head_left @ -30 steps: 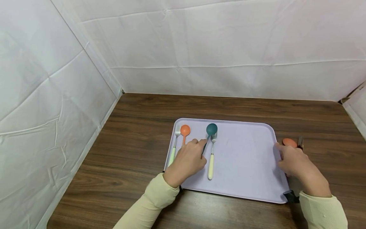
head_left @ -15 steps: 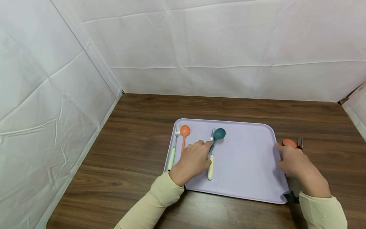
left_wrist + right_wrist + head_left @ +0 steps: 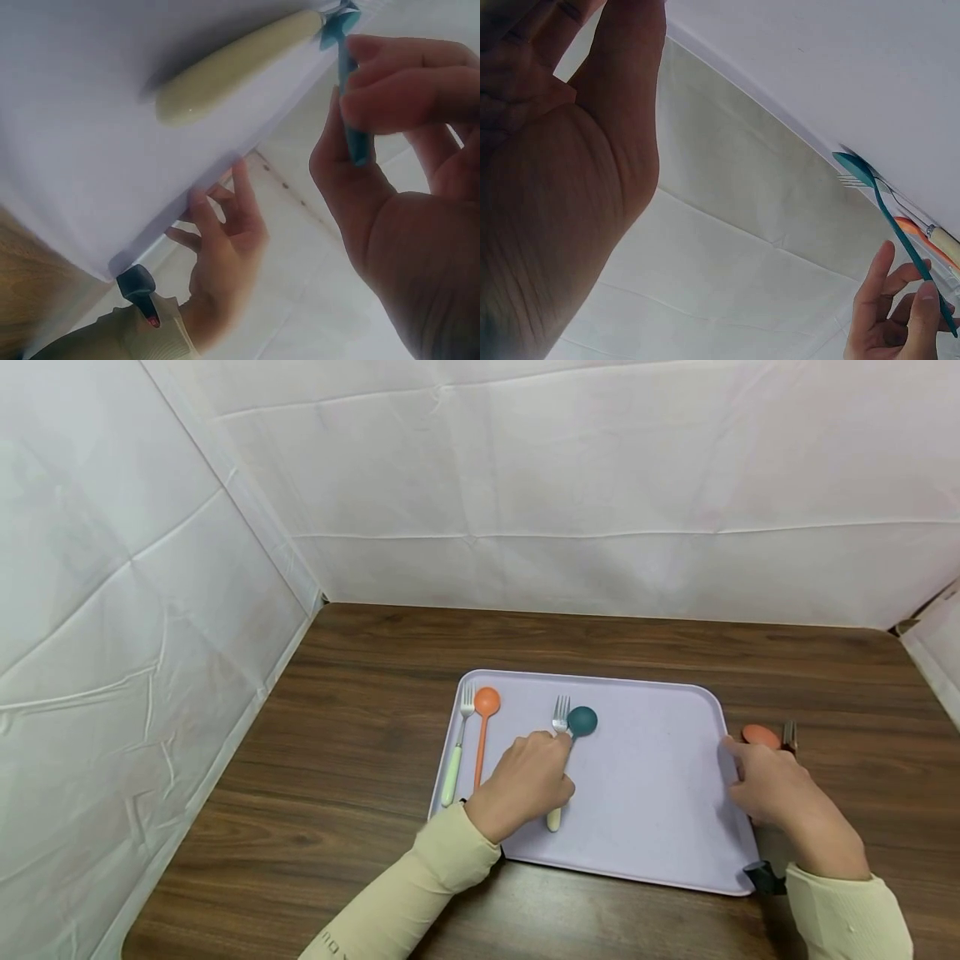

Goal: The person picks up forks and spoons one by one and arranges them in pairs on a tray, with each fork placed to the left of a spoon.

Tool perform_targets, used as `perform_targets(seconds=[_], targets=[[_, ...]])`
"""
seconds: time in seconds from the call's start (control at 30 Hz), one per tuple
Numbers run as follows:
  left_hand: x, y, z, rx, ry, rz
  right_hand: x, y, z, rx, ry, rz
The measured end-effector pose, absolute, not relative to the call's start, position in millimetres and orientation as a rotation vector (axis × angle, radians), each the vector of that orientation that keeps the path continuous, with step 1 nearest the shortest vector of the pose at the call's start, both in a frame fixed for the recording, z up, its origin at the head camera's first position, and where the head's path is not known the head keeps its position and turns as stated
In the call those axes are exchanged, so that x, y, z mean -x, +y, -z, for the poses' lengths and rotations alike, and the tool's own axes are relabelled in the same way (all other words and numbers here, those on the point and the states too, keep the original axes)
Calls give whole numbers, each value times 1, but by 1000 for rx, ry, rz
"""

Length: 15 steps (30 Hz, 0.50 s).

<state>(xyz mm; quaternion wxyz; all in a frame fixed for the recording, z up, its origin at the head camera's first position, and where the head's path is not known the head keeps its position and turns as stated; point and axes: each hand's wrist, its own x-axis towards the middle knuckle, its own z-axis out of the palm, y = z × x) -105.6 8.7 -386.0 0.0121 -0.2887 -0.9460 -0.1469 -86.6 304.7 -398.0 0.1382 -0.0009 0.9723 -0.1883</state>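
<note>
My left hand (image 3: pixel 525 781) pinches the handle of a teal spoon (image 3: pixel 582 721) between thumb and fingers. The spoon slants over the lilac tray (image 3: pixel 645 802), its bowl close to the tray surface in the right wrist view. Just left of the bowl show the tines of a fork (image 3: pixel 561 710) lying on the tray. Its cream handle is partly hidden by my left hand in the head view, but shows plainly in the left wrist view. At the tray's right edge, my right hand (image 3: pixel 776 785) holds the rim with its fingers and thumb.
An orange spoon (image 3: pixel 487 702) and a fork with a light green handle (image 3: pixel 452 772) lie side by side along the tray's left side. Beyond its right edge, a reddish-orange spoon (image 3: pixel 761 736) and a dark fork (image 3: pixel 789 735) rest on the wooden table (image 3: pixel 360 727). White cloth walls surround it.
My left hand has moved right with the teal spoon, whose bowl has crossed from the fork's left over to its right and nearer to me. My right hand has stayed at the rim.
</note>
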Motion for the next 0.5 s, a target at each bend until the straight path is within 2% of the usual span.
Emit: perform_targets(seconds=[0.3, 0.5], targets=[[106, 27, 393, 893, -3052, 587, 86, 306, 398, 5, 2816, 546], [103, 30, 395, 1036, -3074, 616, 85, 304, 398, 17, 2816, 550]])
